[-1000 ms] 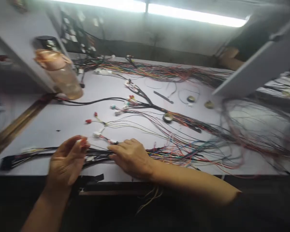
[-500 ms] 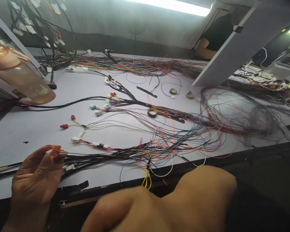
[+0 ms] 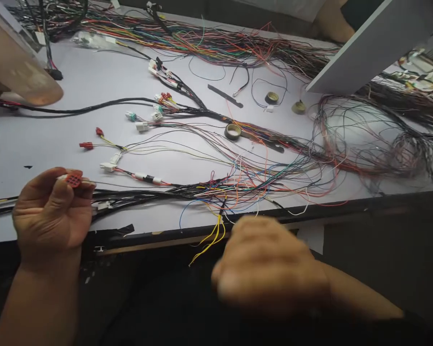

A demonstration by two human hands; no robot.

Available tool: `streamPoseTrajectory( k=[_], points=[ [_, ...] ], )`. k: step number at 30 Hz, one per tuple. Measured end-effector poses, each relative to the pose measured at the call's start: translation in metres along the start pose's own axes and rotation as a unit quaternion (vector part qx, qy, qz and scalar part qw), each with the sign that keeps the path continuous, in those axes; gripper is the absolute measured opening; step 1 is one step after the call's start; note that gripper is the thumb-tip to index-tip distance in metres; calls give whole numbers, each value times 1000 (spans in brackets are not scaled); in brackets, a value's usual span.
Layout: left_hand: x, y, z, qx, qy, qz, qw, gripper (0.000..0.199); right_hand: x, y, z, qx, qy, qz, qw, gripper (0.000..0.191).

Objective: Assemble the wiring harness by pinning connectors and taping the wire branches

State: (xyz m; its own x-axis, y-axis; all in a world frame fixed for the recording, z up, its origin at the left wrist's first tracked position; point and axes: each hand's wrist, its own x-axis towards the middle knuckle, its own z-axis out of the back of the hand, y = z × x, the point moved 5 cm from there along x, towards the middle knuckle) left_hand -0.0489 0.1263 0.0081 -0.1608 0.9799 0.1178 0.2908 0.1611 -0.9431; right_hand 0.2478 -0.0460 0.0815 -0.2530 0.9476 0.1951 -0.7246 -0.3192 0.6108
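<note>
Between the thumb and fingers of my left hand (image 3: pixel 54 211) is a small orange-red connector (image 3: pixel 73 180), its face with several dark holes turned toward me. A thin wire runs from it to the right, over the black-wrapped wire harness (image 3: pixel 147 193) on the table. My right hand (image 3: pixel 263 259) is in the air in front of the table's near edge, smeared by motion; its fingers look curled, and I cannot see whether anything is in them. Yellow wires (image 3: pixel 214 238) hang over the edge to its left. White connectors (image 3: pixel 108 166) and red connectors (image 3: pixel 86 145) lie beyond my left hand.
Tape rolls (image 3: pixel 233 131) and a dark notched strip (image 3: pixel 225 96) lie mid-table. A long bundle of coloured wires (image 3: pixel 209 45) runs along the back. A bottle (image 3: pixel 25 62) juts in at upper left; a pale panel (image 3: pixel 353 53) slants down at right. Another person's arm (image 3: pixel 334 21) shows behind.
The view has tipped downward, so the table sits higher in it. My right hand has moved right, from low centre, and its forearm now shows. My left hand still holds the connector.
</note>
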Motion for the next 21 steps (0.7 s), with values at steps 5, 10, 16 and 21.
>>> streamPoseTrajectory(
  k=[5,10,16,21],
  points=[
    [0,0,2,-36,11,-20,999,30,5,-32,-4,59,-88,64,992,23],
    [-1,-7,-3,-47,22,-34,998,29,-5,-28,-29,-50,64,126,989,23],
    [-4,-5,-4,-52,17,-21,998,28,10,-21,-53,-125,118,135,976,9],
    [-6,3,1,-62,-4,-1,998,28,46,-34,-26,116,1,10,993,10]
  ],
)
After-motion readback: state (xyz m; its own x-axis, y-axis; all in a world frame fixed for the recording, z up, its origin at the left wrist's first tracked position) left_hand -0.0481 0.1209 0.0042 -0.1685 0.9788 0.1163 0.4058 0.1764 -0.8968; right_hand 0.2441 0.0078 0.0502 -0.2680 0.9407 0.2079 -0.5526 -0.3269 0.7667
